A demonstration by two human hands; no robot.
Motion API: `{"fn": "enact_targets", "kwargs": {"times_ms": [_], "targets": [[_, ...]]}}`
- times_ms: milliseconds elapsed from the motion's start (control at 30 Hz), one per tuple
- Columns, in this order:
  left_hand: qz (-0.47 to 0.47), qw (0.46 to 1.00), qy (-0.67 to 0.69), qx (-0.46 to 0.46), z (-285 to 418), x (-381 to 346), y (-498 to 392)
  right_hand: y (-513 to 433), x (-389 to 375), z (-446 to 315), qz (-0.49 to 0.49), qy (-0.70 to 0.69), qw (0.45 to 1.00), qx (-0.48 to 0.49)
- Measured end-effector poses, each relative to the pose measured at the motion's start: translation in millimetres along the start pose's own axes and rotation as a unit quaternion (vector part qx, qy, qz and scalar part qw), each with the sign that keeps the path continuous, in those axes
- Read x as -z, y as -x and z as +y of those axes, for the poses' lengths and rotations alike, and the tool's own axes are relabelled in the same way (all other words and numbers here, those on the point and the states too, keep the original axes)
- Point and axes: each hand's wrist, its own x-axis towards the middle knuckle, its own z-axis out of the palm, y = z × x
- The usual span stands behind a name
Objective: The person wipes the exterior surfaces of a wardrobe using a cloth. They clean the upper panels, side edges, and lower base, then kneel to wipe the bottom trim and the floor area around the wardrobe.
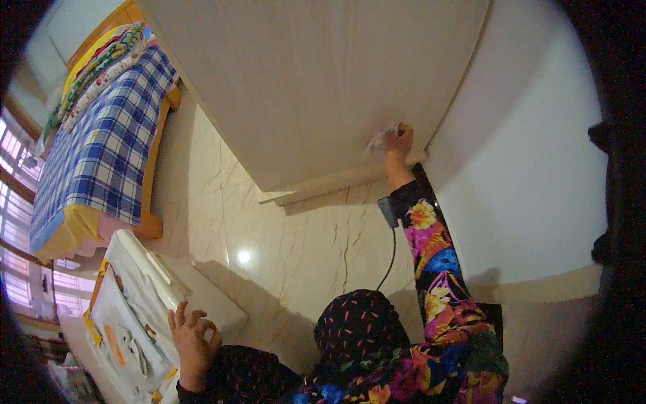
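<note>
My right hand (399, 141) has a crumpled pale cloth (377, 142) in its grip. It presses the cloth on a broad light wood-grain furniture top (313, 91), near the corner by the wall; both look blurred. Down at the lower left, my left hand (194, 333) is raised with its fingers apart and nothing visible in them. Beside it is a white plastic stand or seat (161, 278) with a pale sheet or cloth and small things on it. Whether the left hand touches its edge, I cannot tell.
A white wall (530, 177) borders the furniture top on the right. Below my right forearm is a dark box (387, 212) with a black cord (392, 260). A bed with a blue checked cover (116, 146) and folded blankets (101, 76) stands left, on marble-patterned floor tiles (282, 247).
</note>
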Motion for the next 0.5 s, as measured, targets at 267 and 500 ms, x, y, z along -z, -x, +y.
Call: {"fn": "enact_targets", "kwargs": {"times_ms": [267,500], "targets": [[0.008,1.000,-0.001,0.005,-6.3,-9.3,5.0,-40.8,-58.2,-225.1,0.017,0.118,0.841,0.528],[0.015,1.000,0.015,0.004,0.2,-2.0,5.4,74.6,-52.1,-74.3,-0.275,0.348,0.715,0.540]]}}
